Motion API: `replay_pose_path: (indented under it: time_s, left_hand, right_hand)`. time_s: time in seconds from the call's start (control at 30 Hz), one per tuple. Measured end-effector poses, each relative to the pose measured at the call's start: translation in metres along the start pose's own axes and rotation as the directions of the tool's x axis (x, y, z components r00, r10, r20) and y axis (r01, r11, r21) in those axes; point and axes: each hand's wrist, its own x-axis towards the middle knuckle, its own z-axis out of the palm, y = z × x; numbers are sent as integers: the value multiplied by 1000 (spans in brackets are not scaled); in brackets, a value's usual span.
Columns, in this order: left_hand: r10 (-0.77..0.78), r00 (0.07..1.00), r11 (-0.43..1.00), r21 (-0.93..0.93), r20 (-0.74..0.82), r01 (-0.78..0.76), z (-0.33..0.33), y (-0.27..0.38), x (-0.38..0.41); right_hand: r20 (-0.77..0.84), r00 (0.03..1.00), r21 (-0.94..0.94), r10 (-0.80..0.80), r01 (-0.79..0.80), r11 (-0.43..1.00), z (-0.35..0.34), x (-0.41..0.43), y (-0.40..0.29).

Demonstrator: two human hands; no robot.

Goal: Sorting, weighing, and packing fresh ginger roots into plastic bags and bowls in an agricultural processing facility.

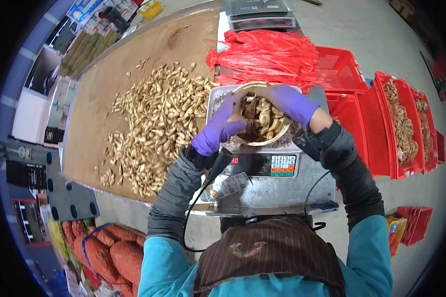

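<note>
A round bowl with a pale rim (278, 138) stands on the platform of a digital counting scale (260, 165). Knobby tan rhizomes (264, 115), some dark with soil, fill part of it. My left hand (225, 124), in a purple glove, reaches over the bowl's left side, thumb and fingers curved around some of the contents. From the right, my right hand (291, 102), gloved too, arches over the far rim with its fingertips bent inward. Whether either hand grips a root or only touches is hard to tell. Left of the scale spreads a large pile of rhizomes (163, 118).
The pile rests on a brown tabletop (93, 111). Red mesh bags (267, 55) lie beyond the bowl, before another scale (260, 18). Red plastic crates (384, 148) stand at the right, some holding rhizomes. A labelled paper strip (232, 185) and a dangling cable (187, 222) are near me.
</note>
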Motion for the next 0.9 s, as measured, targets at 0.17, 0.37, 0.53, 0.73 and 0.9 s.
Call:
replay_pose_path:
  time_s: [0.17,0.37,0.53,0.73,0.9]
  left_hand:
    - [-433,865,900,-169,-252,402,3,-6,2]
    - [-559,799,711,-623,-220,326,-47,-15,-7]
    - [-557,801,594,-780,-220,199,-56,1,1]
    - [-468,811,738,-660,-351,141,2,16,25]
    - [-410,860,793,-585,-304,171,34,5,22]
  right_hand:
    - [-236,970,-85,-60,41,996,-22,-10,-28]
    - [-460,888,374,13,180,910,-39,-48,-3]
    - [-545,814,463,202,91,882,-52,-88,52]
    - [-586,750,573,307,115,812,-46,-112,71]
    - [-578,751,630,319,162,760,-48,-115,75]
